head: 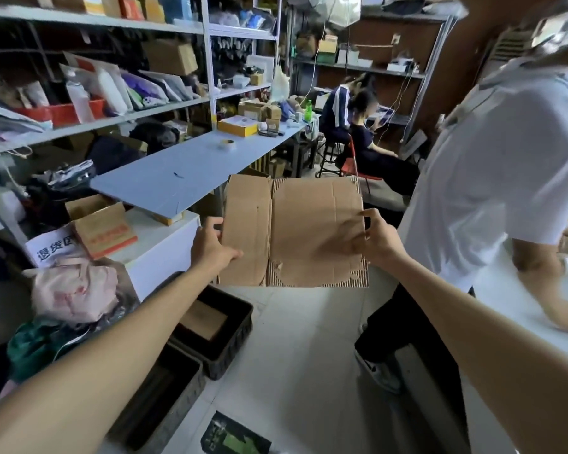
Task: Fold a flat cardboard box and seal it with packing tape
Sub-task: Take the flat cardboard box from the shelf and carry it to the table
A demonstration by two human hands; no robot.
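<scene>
I hold a flat brown cardboard box [292,231] out in front of me, in mid-air above the floor, its broad face toward me. Torn patches along its lower edge show the corrugation. My left hand [210,244] grips the box's left edge, thumb on the front. My right hand [374,237] pinches the right edge, fingers behind. A roll of packing tape [227,144] lies on the long blue table [164,181] further back, well out of reach of either hand.
A person in a white shirt [499,165] stands close on my right, leaning on a white surface [538,309]. Black crates [223,326] sit on the floor at lower left. Shelves [112,77] full of goods line the left. Two people [358,126] sit at the back.
</scene>
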